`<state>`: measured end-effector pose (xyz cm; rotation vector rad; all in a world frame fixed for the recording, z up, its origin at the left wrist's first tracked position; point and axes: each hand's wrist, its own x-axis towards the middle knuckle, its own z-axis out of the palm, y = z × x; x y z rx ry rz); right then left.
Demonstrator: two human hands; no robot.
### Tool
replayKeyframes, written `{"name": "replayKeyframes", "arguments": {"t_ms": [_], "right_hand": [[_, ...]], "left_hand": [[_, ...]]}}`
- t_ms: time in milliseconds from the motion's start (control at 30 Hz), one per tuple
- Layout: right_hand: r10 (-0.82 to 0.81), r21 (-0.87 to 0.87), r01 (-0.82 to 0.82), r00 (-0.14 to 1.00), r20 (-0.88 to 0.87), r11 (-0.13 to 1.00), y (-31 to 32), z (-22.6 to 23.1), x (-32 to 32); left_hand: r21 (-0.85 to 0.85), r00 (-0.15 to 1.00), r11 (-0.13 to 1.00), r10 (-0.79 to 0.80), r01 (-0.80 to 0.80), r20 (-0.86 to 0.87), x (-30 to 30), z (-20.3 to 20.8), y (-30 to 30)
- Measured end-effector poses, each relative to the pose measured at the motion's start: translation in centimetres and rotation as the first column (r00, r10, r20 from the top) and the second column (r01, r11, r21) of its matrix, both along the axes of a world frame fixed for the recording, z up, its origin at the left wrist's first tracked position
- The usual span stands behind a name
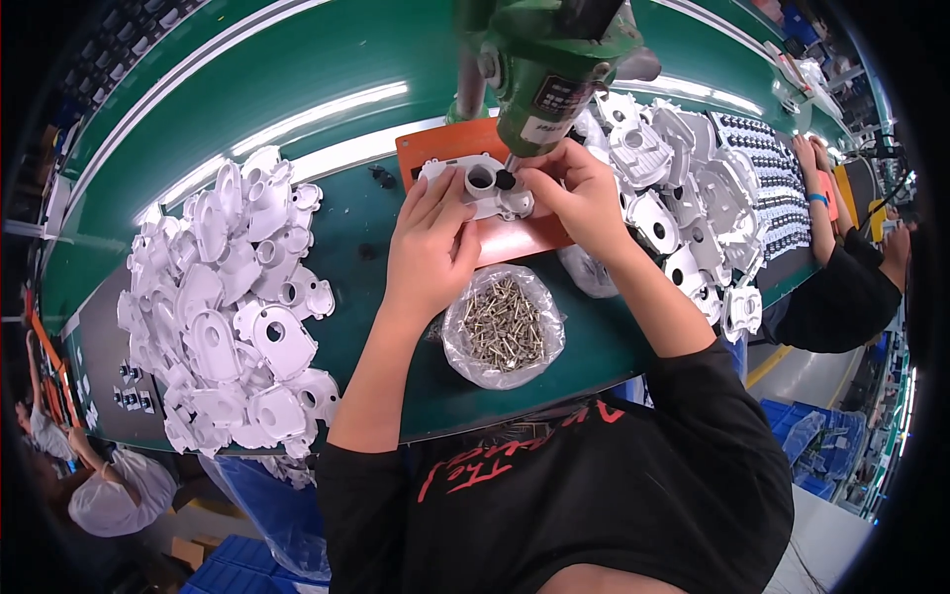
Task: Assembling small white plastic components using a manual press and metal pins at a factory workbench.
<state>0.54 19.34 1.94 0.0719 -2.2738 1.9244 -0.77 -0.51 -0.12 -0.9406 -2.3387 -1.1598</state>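
A white plastic housing (485, 206) with a round collar lies on an orange board (524, 238). My left hand (432, 233) grips its left side, fingers laid over the edge. By the housing's right part, my right hand (579, 193) is closed, thumb and forefinger near a small black round part (505, 180). What those fingertips hold, if anything, is too small to make out. Directly above hangs a green machine head (542, 94), its metal tip reaching down beside my right fingers. A clear plastic bag (552, 342) of loose screws (503, 325) sits in front of the board.
White housings (213, 332) are heaped at the left, and another heap (683, 188) stands at the right. Rows of small black-and-white parts (762, 183) lie beyond it. A co-worker's arms (819, 203) reach in at far right. Blue crates (802, 436) stand below the table.
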Motion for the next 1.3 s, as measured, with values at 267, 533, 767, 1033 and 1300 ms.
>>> {"name": "replayKeyframes", "arguments": {"t_ms": [267, 533, 767, 1033, 1300], "right_hand": [[-0.028, -0.012, 0.028, 0.999, 0.043, 1.000, -0.07, 0.10, -0.14], [-0.016, -0.006, 0.016, 1.000, 0.025, 1.000, -0.20, 0.11, -0.10], [-0.025, -0.016, 0.025, 0.999, 0.024, 1.000, -0.26, 0.03, 0.05], [-0.034, -0.025, 0.034, 0.999, -0.017, 0.999, -0.31, -0.40, 0.02], [-0.023, -0.017, 0.023, 1.000, -0.011, 1.000, -0.33, -0.13, 0.05]], "left_hand": [[0.008, 1.000, 1.000, -0.009, 0.009, 0.014, 0.00, -0.16, -0.02], [0.003, 1.000, 1.000, -0.006, 0.006, 0.017, -0.05, -0.10, -0.01], [0.012, 1.000, 1.000, -0.011, 0.011, 0.019, -0.06, -0.11, -0.02], [0.011, 1.000, 1.000, -0.010, 0.010, 0.021, -0.01, -0.12, -0.03], [0.006, 1.000, 1.000, -0.012, 0.011, 0.022, 0.01, -0.06, 0.00]]}}
